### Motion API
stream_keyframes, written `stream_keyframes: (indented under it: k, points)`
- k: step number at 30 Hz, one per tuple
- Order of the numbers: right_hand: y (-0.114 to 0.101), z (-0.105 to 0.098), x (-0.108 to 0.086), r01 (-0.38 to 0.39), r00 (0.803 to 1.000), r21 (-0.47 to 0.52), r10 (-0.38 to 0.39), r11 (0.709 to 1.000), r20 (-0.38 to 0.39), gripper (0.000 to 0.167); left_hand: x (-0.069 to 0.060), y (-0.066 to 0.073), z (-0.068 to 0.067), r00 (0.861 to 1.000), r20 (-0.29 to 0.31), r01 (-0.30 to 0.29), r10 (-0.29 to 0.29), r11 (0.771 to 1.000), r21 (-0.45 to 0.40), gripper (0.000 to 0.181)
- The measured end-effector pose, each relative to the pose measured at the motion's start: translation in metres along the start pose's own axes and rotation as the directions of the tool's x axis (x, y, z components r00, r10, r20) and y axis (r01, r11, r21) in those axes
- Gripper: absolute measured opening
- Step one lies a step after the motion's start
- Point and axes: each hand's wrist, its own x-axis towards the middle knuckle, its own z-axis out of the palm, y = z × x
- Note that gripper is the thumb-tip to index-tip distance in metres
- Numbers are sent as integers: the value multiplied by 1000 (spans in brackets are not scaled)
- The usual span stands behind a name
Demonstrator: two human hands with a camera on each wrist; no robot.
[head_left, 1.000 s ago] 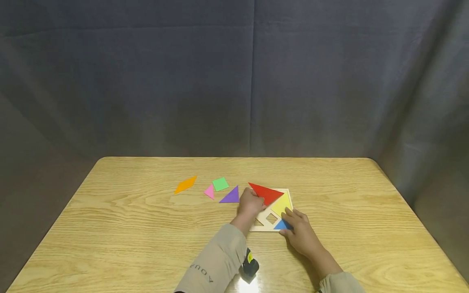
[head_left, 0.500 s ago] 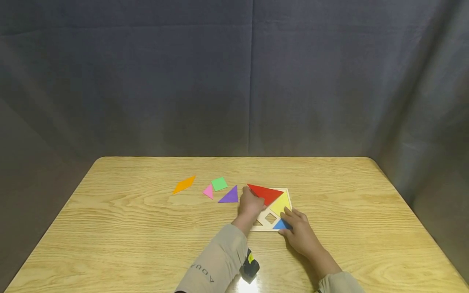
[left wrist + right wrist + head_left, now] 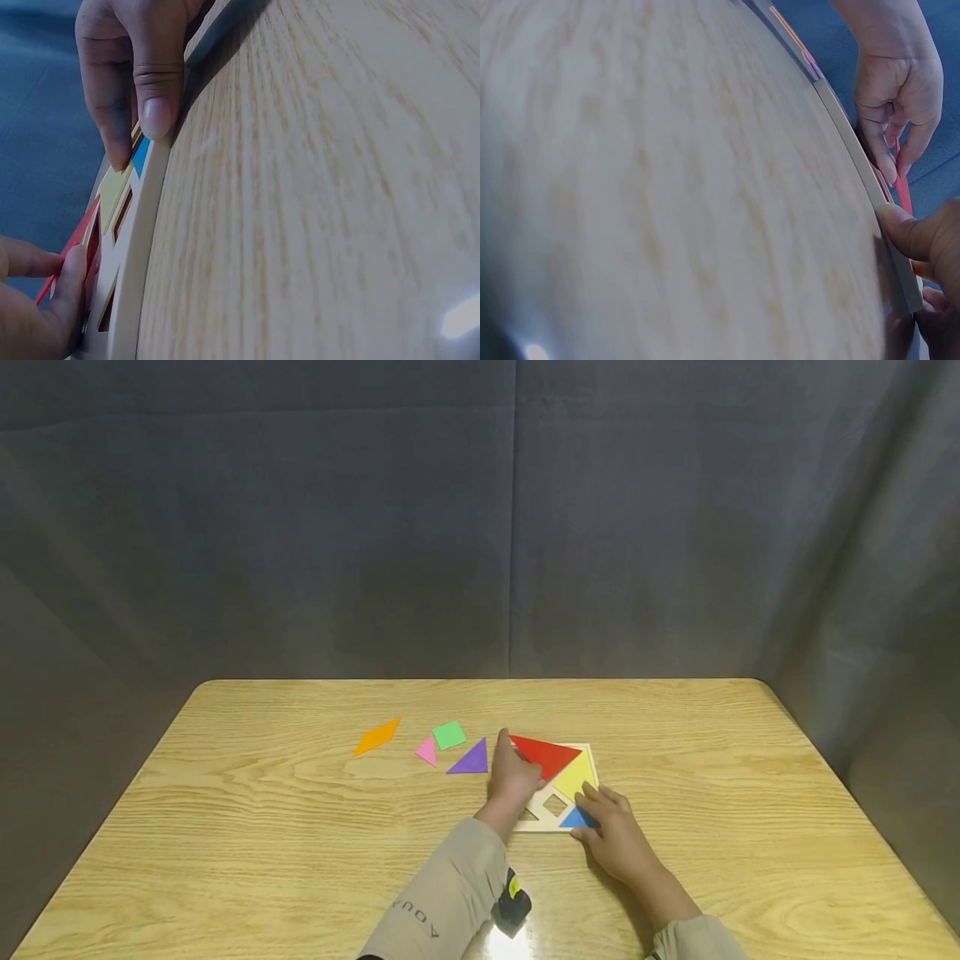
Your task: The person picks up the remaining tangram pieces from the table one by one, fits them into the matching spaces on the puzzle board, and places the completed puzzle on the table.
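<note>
Over the upper left of a pale wooden tangram board [image 3: 543, 828], my left hand [image 3: 513, 777] pinches a red triangle [image 3: 546, 755] between thumb and finger. In the left wrist view the red triangle [image 3: 77, 232] stands tilted above its recess. My right hand [image 3: 615, 831] grips the board's near right corner, its thumb [image 3: 157, 116] against the front edge and its fingers over the top. A yellow triangle [image 3: 574, 774] and a blue triangle [image 3: 577, 818], partly covered by my right hand, lie in the board. A square recess [image 3: 556, 805] and a triangular one show bare.
Left of the board lie a purple triangle [image 3: 472, 759], a pink triangle [image 3: 427, 751], a green square [image 3: 449, 735] and an orange parallelogram [image 3: 377, 737]. A black device with a yellow mark [image 3: 513, 902] is at my left sleeve. Dark curtains [image 3: 375, 543] stand behind the table [image 3: 262, 827].
One finger of my left hand has straightened away from the red triangle, which has shifted only slightly. My right hand stays in place on the board.
</note>
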Motion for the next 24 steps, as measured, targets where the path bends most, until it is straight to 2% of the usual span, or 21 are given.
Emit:
stream_keyframes:
  k: [13,19,24]
  points:
    - [1,0,0,2,1000,1,-2,1000,7,44,1,1,1,1000,-12,-9,9,999,38,77]
    - [0,0,0,3,1000,8,-3,1000,7,44,1,1,0,1000,-28,7,-3,989,151,71]
    - [0,0,0,0,1000,8,0,1000,8,44,1,1,-3,1000,-15,-21,25,978,210,66]
